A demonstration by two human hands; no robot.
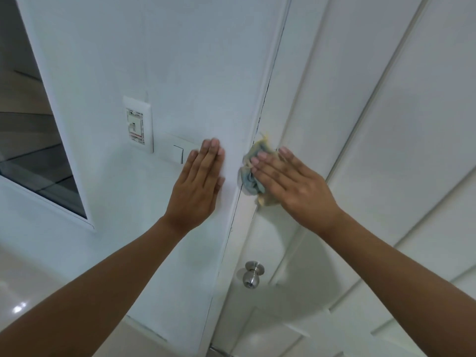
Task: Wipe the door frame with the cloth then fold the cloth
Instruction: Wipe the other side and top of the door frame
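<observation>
A crumpled blue and yellow cloth [253, 163] lies bunched against the white door frame [260, 104], right at the dark gap beside the door. My right hand [291, 181] presses flat on the cloth with straight fingers pointing left. On the white wall just left of the frame, my left hand [199, 186] rests flat with its fingers straight and pointing up. Most of the cloth is hidden under my right palm.
A white panelled door [386, 124] fills the right side, with a steel round knob [251, 275] below the hands. A switch plate [137, 124] and a white light switch [175, 152] sit on the wall left of my left hand. A window opening [31, 124] is far left.
</observation>
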